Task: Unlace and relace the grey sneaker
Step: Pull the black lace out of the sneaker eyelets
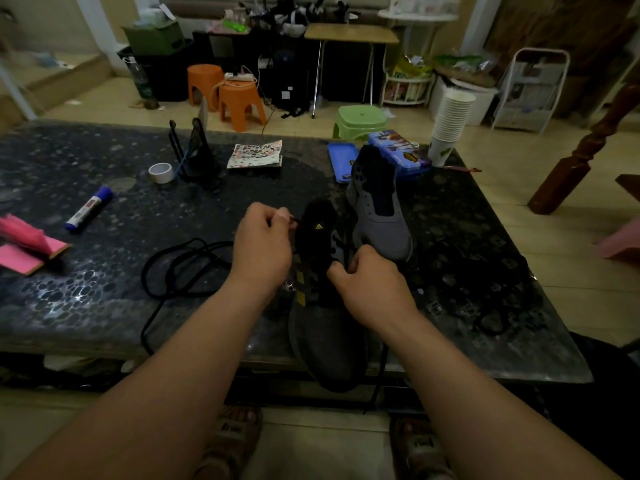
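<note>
A grey sneaker (pixel 325 337) with a black tongue and yellow stripes lies on the dark table (pixel 104 289), its toe over the near edge. My left hand (pixel 263 247) pinches the end of a black lace beside the tongue. My right hand (pixel 370 285) grips the lace at the eyelets on the sneaker's right side. A loose black lace (pixel 180 268) lies coiled on the table to the left. A second grey sneaker (pixel 377 209) stands behind, without visible lacing.
On the table are a blue marker (pixel 88 209), a tape roll (pixel 161 172), a black stand (pixel 197 154), a booklet (pixel 255 155), pink paper (pixel 24 247), a blue pencil case (pixel 398 152) and stacked paper cups (pixel 448 126). Another black cord (pixel 491 320) lies at right.
</note>
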`<state>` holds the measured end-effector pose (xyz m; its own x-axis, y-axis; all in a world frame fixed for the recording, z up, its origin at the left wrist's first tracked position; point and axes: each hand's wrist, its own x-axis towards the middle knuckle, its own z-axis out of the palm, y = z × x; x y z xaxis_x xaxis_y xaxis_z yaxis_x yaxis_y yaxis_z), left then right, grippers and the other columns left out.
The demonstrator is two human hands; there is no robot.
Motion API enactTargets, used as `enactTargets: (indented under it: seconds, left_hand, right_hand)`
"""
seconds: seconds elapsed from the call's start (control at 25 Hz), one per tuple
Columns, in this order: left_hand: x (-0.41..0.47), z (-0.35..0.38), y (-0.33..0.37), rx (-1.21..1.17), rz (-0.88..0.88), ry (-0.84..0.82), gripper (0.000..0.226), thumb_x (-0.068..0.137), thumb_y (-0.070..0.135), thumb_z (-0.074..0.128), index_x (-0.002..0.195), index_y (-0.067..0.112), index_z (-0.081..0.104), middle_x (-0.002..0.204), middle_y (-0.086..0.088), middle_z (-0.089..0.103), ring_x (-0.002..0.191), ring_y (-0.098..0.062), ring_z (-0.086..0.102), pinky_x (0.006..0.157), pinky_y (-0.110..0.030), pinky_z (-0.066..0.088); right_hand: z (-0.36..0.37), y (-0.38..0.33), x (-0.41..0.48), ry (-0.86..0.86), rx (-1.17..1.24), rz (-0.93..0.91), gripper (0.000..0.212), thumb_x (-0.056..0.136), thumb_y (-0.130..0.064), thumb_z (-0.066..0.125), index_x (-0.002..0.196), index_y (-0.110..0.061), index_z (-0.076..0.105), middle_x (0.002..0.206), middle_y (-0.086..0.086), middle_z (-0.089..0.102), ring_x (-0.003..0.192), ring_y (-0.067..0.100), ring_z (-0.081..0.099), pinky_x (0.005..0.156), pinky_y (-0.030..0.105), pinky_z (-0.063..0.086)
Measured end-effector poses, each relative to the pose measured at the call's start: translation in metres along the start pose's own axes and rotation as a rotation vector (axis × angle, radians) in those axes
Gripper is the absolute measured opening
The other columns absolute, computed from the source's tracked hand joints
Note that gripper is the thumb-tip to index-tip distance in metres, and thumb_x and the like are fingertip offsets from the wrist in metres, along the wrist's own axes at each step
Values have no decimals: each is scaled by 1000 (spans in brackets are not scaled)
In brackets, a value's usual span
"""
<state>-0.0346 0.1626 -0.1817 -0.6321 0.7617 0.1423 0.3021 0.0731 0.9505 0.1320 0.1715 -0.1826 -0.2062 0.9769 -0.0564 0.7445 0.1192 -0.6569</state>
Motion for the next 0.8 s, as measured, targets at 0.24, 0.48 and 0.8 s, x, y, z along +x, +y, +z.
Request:
enactTargets:
  seconds: [0.24, 0.48, 0.8]
  left_hand:
    - [-1, -16, 10, -902, -381, 226, 19, 112, 14, 33, 113, 3, 48, 96, -14, 62, 84, -28, 78, 73, -44, 65]
    - [-13, -30, -1, -59, -342, 128, 43, 89, 32, 67, 126, 14, 55, 126, -10, 54, 98, -21, 62, 86, -25, 49]
    - [-24, 2, -11, 578, 383, -183, 49, 97, 24, 62, 144, 30, 50, 138, 0, 58, 127, -27, 54, 103, -51, 46]
  right_hand:
    - [-2, 0, -5, 58, 37, 5, 28, 91, -41, 58, 86, -13, 52, 83, 3, 61, 74, 24, 58, 58, 33, 37]
    - [-15, 12, -6, 50, 32, 8, 33, 94, -44, 60, 80, -15, 52, 75, 1, 60, 69, 19, 57, 53, 33, 37]
    - [-8, 11, 0, 101, 64, -119, 24, 98, -44, 62, 100, -24, 49, 84, -7, 60, 75, 9, 58, 63, 35, 47]
